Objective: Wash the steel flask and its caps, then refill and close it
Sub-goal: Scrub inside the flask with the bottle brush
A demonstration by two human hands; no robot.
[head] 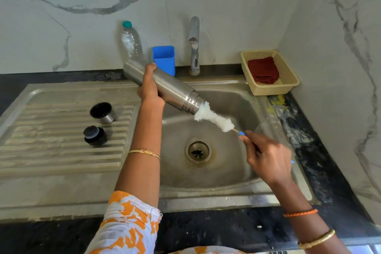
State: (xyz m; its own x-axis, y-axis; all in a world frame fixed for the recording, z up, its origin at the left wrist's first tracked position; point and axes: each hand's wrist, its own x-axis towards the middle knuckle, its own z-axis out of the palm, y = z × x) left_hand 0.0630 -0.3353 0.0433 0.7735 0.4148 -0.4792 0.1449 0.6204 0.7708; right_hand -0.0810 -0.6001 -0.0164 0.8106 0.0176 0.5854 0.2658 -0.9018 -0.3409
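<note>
Scrubbing underway | left hand (148,86) gripped flask (162,86) tilted over sink (237,173) | right hand (266,159) fingers pinched brush (214,118) at its mouth | caps (102,113) unwashed-looking on drainboard (51,150) | rinse, refill, closing left

White sleeve (127,222) with orange blotches is worn left; gold bangle (144,153) left wrist; orange thread (300,213) and gold bangle (316,240) right.

Bright, even daylight; wide-angle edge distortion.
</note>
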